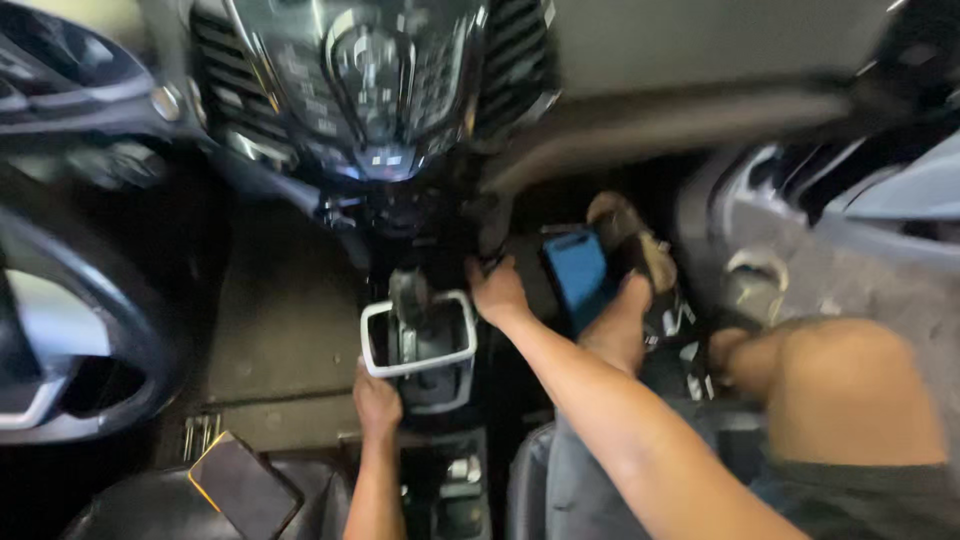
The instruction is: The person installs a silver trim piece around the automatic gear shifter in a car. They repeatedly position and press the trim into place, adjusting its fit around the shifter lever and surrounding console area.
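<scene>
Head view is looking down into a car's front cabin, blurred by motion. Left hand (377, 402) is gripping the near edge of a silver-white gear-shift trim frame (418, 338) that is sitting tilted around the shifter (408, 300) on the centre console, in the middle of the scene. Right hand (497, 290) is pressing against the far right corner of that frame, fingers curled toward the console side — whether it is actually clamped on anything I cannot tell. The two hands are working apart, one on each end of the frame.

Judging from this, lifting evenly at both ends and keeping the frame level over the shifter would be the careful way — prying one corner alone could snap a clip.

Around it: the steering wheel (70, 330) is filling the left, a phone (243, 485) is lying on the near left seat, a blue-edged object (578, 275) is sitting in the right footwell beside a sandalled foot (628, 240). The shifter itself is standing in the frame's way
</scene>
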